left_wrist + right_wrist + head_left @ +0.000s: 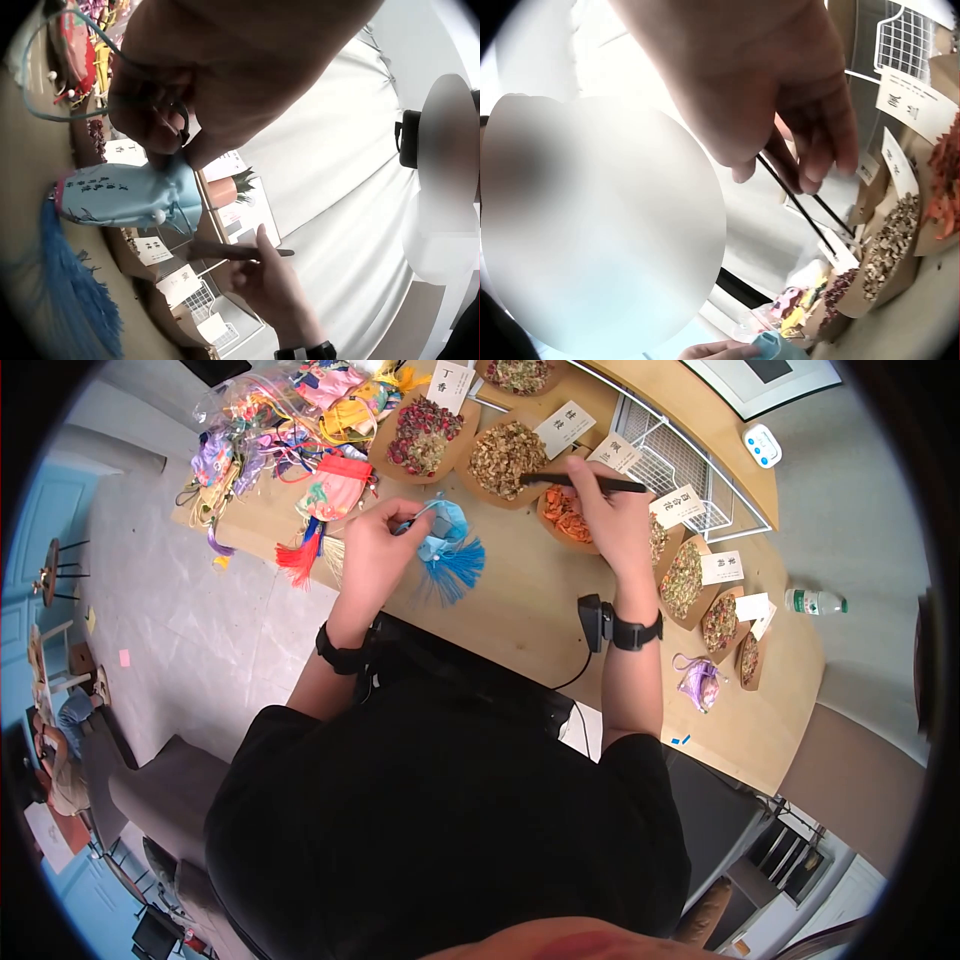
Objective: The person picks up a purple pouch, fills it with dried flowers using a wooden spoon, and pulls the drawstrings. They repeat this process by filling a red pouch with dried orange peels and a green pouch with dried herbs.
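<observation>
My left hand (375, 555) pinches the top of a light-blue pouch (447, 520) with a blue tassel (452, 568). The left wrist view shows this pouch (120, 196) with dark writing, a white bead and a cord loop at the fingers. Black tweezers (622, 485) are gripped in my right hand (620, 530), their tips at a paper tray of tan dried pieces (508, 455). In the right wrist view the tweezers (799, 202) have two parted tips; whether anything is between them I cannot tell. Orange dried pieces (561, 515) lie beneath the right hand.
Paper trays with white labels curve along the table (540, 600), with a white wire rack (700, 485) behind them. Colourful pouches and tassels (330, 420) are piled at left. A purple pouch (700, 682) lies at right, and a bottle (815, 602) is beyond the trays.
</observation>
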The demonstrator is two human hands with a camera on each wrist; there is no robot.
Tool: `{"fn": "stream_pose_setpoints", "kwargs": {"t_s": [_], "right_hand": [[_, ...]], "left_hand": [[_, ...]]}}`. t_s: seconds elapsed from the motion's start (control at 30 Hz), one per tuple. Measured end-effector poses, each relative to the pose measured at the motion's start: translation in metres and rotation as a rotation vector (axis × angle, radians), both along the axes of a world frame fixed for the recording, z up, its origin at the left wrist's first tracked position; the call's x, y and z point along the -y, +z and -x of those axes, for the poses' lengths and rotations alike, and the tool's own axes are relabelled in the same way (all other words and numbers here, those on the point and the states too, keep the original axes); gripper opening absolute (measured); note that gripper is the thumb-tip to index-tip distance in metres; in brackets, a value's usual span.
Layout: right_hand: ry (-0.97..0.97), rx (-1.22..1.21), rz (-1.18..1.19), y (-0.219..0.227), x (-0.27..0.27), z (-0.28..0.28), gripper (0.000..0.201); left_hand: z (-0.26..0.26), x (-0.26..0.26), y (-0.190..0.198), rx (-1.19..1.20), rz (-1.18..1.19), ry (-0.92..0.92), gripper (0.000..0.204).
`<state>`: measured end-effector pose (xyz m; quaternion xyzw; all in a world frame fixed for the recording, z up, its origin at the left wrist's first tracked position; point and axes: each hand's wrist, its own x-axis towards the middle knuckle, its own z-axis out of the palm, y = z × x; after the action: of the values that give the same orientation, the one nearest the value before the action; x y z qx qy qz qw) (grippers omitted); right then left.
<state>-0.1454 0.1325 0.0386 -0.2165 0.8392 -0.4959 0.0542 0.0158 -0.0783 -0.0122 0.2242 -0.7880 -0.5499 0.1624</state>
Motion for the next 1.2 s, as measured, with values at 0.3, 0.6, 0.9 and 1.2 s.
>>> {"fn": "stream_pose_setpoints", "kwargs": {"t_s": [0.3,0.6,0.9,1.2], "right_hand": [[-0.077,0.022,-0.091,-0.052,0.019,0.023,0.034],[0.066,-0.032,-0.017,-0.075,0.018,0.029,0.024],[0.038,0.043,0.249,-0.072,0.018,0.02,0.015],[0.203,0.147,0.314,-0.031,0.009,-0.027,0.014]], "left_hand": [[0.008,-0.006,-0.022,0.008,-0.302,-0.051,0.026],[0.016,-0.006,-0.036,-0.01,-0.423,-0.092,0.03],[0.025,-0.016,-0.04,-0.119,-0.583,-0.06,0.029],[0.032,-0.026,-0.047,-0.253,-0.628,-0.062,0.021]]}}
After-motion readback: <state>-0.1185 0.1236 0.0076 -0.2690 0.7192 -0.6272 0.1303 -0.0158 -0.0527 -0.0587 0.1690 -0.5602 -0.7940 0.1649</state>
